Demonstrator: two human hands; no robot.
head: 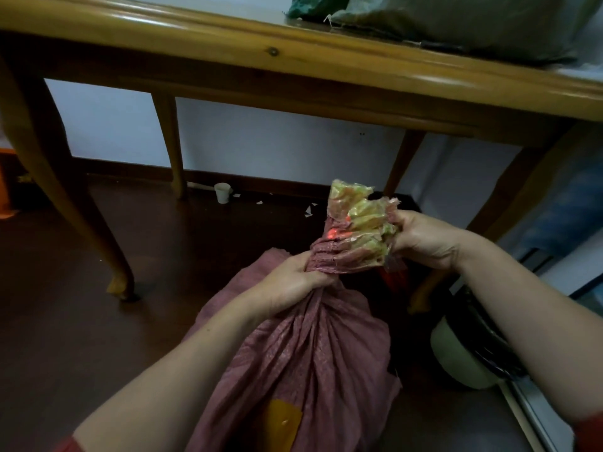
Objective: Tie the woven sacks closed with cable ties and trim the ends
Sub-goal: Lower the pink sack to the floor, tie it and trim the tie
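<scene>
A full reddish-pink woven sack [313,353] stands on the dark floor in front of me, with a yellow patch low on its side. Its mouth [355,223] is gathered into a bunch, yellow-green at the top. My left hand [293,282] squeezes the gathered neck from the left. My right hand [421,239] grips the bunched top edge from the right. No cable tie or cutter is visible.
A wooden table [293,60] stands just behind the sack, with grey-green sacks [456,21] on top. A white paper cup [222,192] and paper scraps lie on the floor by the wall. A pale round bucket [456,357] sits at the right.
</scene>
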